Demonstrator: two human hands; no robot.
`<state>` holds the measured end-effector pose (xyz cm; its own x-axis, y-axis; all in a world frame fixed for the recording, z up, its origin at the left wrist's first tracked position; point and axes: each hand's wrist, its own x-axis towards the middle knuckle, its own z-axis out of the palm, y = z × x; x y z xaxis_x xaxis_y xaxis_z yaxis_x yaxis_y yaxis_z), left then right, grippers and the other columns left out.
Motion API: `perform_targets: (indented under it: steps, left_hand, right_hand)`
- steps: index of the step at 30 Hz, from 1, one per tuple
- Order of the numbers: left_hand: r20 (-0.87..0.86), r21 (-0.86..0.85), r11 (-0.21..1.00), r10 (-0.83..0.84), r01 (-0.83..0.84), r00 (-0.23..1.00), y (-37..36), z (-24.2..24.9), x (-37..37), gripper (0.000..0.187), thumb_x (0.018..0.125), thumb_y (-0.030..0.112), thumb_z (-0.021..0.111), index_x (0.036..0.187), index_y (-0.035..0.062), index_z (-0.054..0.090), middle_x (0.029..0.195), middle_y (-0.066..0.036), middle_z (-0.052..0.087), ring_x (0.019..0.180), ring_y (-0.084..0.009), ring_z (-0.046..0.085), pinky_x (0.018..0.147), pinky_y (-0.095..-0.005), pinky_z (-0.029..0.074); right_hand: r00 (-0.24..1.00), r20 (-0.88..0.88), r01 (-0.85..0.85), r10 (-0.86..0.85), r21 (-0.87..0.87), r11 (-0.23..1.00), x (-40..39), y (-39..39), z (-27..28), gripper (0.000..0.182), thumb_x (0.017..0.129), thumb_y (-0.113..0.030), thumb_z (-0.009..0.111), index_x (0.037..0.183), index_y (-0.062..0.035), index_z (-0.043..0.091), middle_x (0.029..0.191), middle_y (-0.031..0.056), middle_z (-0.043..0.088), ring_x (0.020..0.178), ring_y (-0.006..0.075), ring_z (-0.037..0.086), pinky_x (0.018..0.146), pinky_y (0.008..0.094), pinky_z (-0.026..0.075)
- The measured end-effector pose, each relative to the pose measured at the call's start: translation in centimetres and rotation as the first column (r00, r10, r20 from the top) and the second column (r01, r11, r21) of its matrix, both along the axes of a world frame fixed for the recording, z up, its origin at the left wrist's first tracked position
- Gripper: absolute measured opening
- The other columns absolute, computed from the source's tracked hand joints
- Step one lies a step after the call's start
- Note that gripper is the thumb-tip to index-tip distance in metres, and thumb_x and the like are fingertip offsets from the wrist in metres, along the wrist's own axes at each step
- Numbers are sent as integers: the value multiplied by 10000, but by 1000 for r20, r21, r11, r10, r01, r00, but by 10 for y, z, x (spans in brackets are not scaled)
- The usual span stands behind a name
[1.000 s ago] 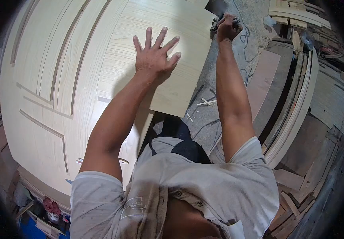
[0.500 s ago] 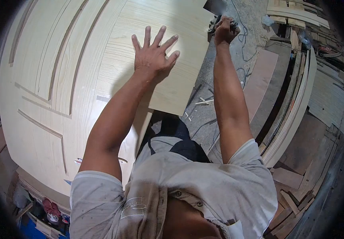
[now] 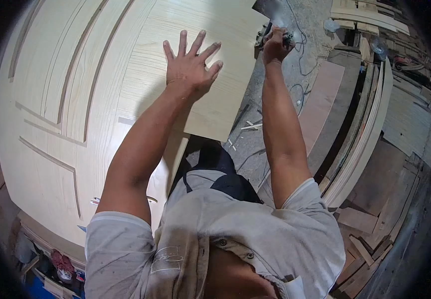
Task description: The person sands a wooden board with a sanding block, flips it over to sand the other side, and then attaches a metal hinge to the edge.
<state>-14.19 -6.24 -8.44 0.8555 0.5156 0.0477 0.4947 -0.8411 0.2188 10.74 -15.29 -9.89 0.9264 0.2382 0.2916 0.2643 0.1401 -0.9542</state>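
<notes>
Your left hand [image 3: 189, 64] lies flat on the veneer sheet [image 3: 195, 30], grip spread wide, all fingers splayed, palm pressing down. Your right hand [image 3: 275, 44] has its grip closed around a small power tool [image 3: 264, 34] at the sheet's right edge, near the far corner. A cord [image 3: 300, 92] trails from there across the floor [image 3: 275, 124].

Progress, as a judgement: the tool sits at the far end of the right edge. The near stretch of that edge looks clean and straight, and thin offcut strips [image 3: 252, 126] lie on the floor below it, so that part looks trimmed. Whether the far corner is finished cannot be told; the tool and hand cover it. The other edges show no tool contact.

The sheet: pale wood, fine straight grain, flat, one near corner overhanging the floor by your legs. It rests on a larger door panel [image 3: 41, 124] of the same pale tone, which carries recessed grooves. No chips or tears are visible on the exposed face.

Stacked boards [image 3: 370, 124] stand to your right.
</notes>
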Motion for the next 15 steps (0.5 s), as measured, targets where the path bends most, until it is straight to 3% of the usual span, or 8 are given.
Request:
perform_targets:
  steps: [3,7,9,10,12,15]
  left_hand:
    - [25,-4,1000,-3,3,1000,1,1,0,574,1028,613,299,1555,397,375,1690,-30,215,1563,-385,84,1188,-729,10]
    - [5,-14,1000,-3,3,1000,0,3,-1,570,1032,607,302,1553,389,381,1687,-32,225,1561,-389,91,1187,-732,21]
    - [21,-10,1000,-2,2,1000,-1,4,-1,571,1031,609,305,1552,389,382,1686,-32,226,1561,-390,94,1186,-733,24]
    - [9,-9,1000,-3,3,1000,-2,5,-2,569,1030,611,310,1550,392,385,1685,-33,228,1560,-389,98,1186,-734,27]
    - [0,-2,1000,-3,3,1000,0,6,-2,568,1028,613,314,1548,396,388,1685,-34,230,1559,-389,101,1185,-736,30]
    - [28,-26,1000,-2,3,1000,1,5,-2,569,1028,614,317,1545,392,393,1684,-37,232,1559,-388,105,1183,-740,33]
  right_hand:
    - [995,-85,-48,56,92,995,-6,-1,2,280,904,-129,677,648,-93,569,594,-50,542,522,74,494,488,284,378]
    - [994,-83,-63,69,78,995,-7,-3,0,282,926,-128,662,660,-93,575,602,-53,545,535,67,509,495,263,382]
    - [990,141,29,-12,-122,992,-13,-7,2,283,937,-116,643,662,-101,579,613,-53,554,548,62,527,500,252,393]
    - [990,140,31,-13,-126,992,-15,-8,3,283,937,-116,643,662,-101,579,613,-53,554,548,62,527,500,252,393]
    - [996,-58,-59,64,86,995,-13,-4,3,280,936,-115,643,663,-98,583,605,-51,557,536,65,530,500,252,407]
    - [989,-114,-76,91,128,989,-14,-5,4,270,925,-110,644,663,-88,584,593,-35,564,528,73,529,497,264,410]
